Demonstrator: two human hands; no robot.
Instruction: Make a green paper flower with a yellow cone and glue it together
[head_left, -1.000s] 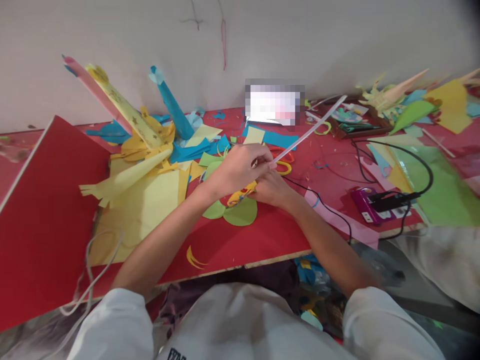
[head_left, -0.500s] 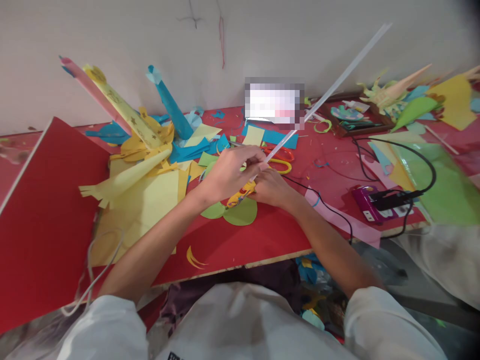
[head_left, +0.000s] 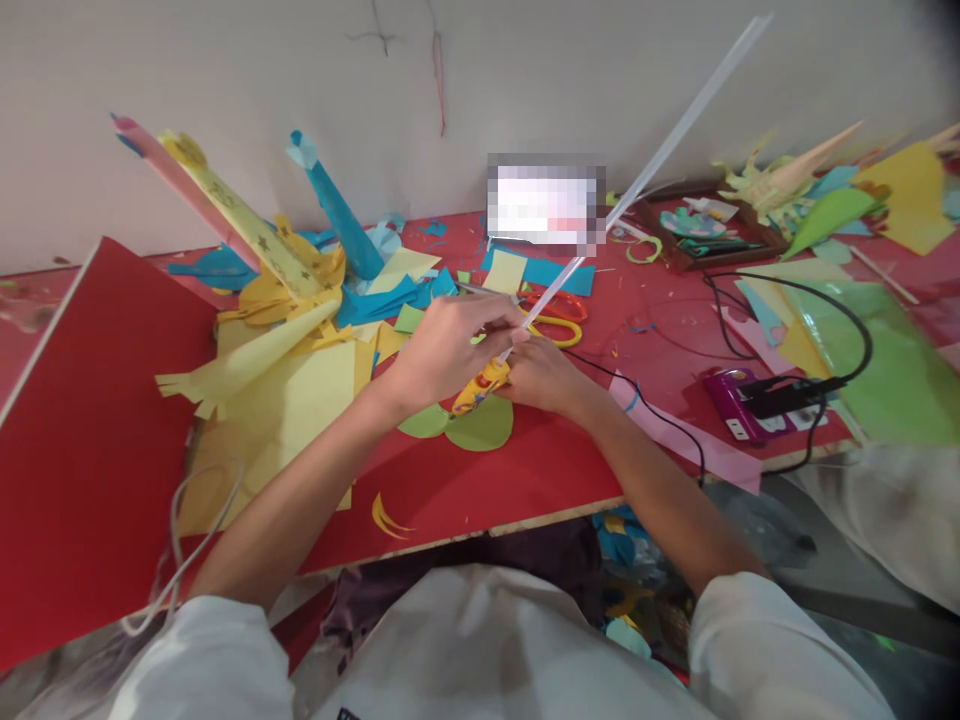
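A small yellow glue gun [head_left: 481,388] points down and left over green round paper pieces [head_left: 484,425] on the red table. My right hand [head_left: 546,372] is closed round the gun from the right. A long translucent glue stick [head_left: 660,160] runs up and to the right from the gun's back end. My left hand [head_left: 450,350] is closed over the stick close to the gun, its fingertips pinching it. Part of the gun and its grip is hidden by the hands. Scissors with red and yellow handles [head_left: 559,325] lie just beyond.
Paper cones, including a blue one [head_left: 345,225], stand at the back left beside yellow sheets [head_left: 300,430]. A red board [head_left: 97,450] leans at left. A purple power strip [head_left: 739,400] with black cables lies at right, near a pixelated screen [head_left: 547,205] and a brown tray [head_left: 675,255].
The glue stick's far end has swung slightly up and left. Both hands have kept their hold, and the left hand has shifted a little left.
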